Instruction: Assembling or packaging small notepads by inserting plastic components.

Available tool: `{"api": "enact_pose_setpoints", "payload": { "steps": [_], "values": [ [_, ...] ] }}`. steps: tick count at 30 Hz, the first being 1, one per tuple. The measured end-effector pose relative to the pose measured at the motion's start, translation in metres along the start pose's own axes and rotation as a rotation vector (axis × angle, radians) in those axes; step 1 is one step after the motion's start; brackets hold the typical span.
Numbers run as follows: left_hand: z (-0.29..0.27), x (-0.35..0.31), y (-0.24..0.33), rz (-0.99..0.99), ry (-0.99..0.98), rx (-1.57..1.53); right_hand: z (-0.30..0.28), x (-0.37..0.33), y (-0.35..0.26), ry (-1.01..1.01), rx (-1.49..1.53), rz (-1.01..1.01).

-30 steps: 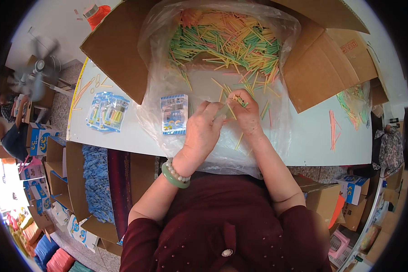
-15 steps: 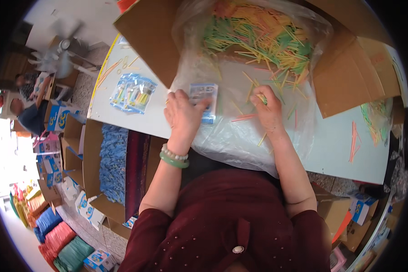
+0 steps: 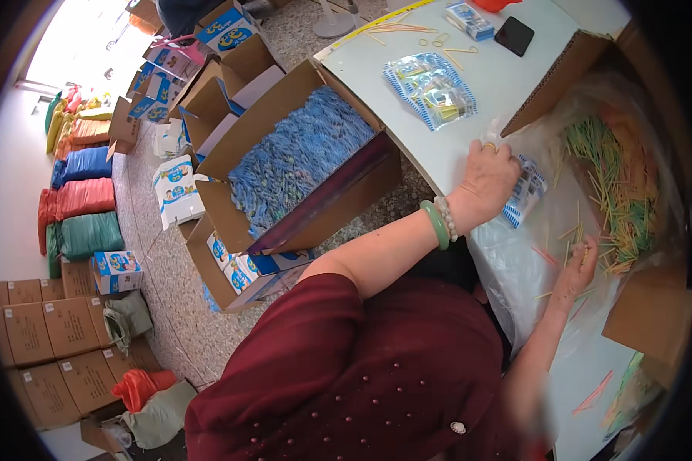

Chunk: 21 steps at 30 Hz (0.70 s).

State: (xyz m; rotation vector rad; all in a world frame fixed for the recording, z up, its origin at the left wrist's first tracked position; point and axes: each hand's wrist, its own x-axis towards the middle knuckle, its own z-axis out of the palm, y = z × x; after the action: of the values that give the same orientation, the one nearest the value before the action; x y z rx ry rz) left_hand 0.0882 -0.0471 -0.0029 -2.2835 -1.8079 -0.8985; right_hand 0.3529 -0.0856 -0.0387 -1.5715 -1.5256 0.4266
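My left hand [image 3: 486,181], with a ring, a beaded bracelet and a green bangle on that arm, rests on the table with its fingers slightly bent and apart. Beside its thumb side lies a small blue-and-white packet [image 3: 526,194] on clear plastic sheeting [image 3: 507,257]. My right hand [image 3: 580,270] is closed on a few thin yellowish sticks, partly hidden by the fingers. Further right, a large heap of thin green, yellow and orange sticks [image 3: 615,201] spills from a plastic-lined carton. Several loose sticks are scattered around my right hand.
A filled blue-edged clear bag [image 3: 432,90] lies on the table [image 3: 361,73], with a black phone [image 3: 514,35] beyond it. A carton [image 3: 388,178] full of blue packets stands left of the table. Sealed cartons [image 3: 73,330] and coloured sacks [image 3: 84,196] line the left side.
The view has swung left, so the table now sits at the right and the floor cartons show more. Both hands keep nearly the same places by the packet and the sticks.
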Motion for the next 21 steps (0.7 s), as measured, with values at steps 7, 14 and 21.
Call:
{"api": "enact_pose_setpoints", "payload": {
  "steps": [7,14,21],
  "values": [
    [-0.029,0.012,0.03,0.002,0.266,-0.463,-0.016,-0.001,-0.087,-0.045,0.295,0.225],
    [-0.027,0.007,0.056,-0.351,-0.411,-1.244,-0.008,0.001,-0.116,-0.17,0.399,0.426],
    [-0.017,0.005,0.043,-0.448,-0.683,-1.299,-0.014,-0.007,-0.114,-0.277,0.486,0.365]
  ]
}}
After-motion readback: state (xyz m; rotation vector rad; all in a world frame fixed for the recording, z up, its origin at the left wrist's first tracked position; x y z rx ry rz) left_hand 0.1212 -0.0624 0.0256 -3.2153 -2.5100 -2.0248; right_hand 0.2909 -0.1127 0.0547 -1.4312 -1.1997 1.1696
